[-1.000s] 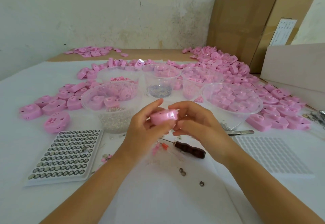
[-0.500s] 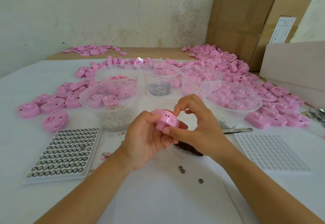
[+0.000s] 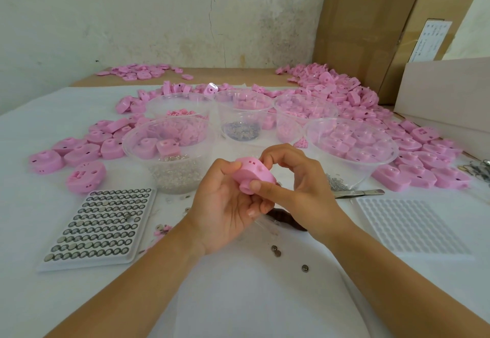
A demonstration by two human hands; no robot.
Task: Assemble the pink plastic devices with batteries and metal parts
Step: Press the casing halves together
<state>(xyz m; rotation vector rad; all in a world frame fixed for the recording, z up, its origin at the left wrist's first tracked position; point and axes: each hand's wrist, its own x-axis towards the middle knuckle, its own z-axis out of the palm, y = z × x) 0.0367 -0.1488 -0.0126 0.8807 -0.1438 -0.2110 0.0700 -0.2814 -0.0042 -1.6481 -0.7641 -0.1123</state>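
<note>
Head camera: we hold 1 pink device (image 3: 252, 176) between both hands, left hand (image 3: 225, 207) curled round its near side, right hand (image 3: 302, 191) pinching its edges. Left of our left hand, a battery tray (image 3: 98, 226) lies on the tabletop (image 3: 238, 298).

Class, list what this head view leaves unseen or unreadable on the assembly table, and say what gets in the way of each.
1. Head view: the pink device, its underside and whether a battery is fitted; the left hand and right hand cover it.
2. Dark-handled tool: mostly behind the right hand.
3. Box label: print too small.
4. Metal bits: cut off by the right edge.
</note>
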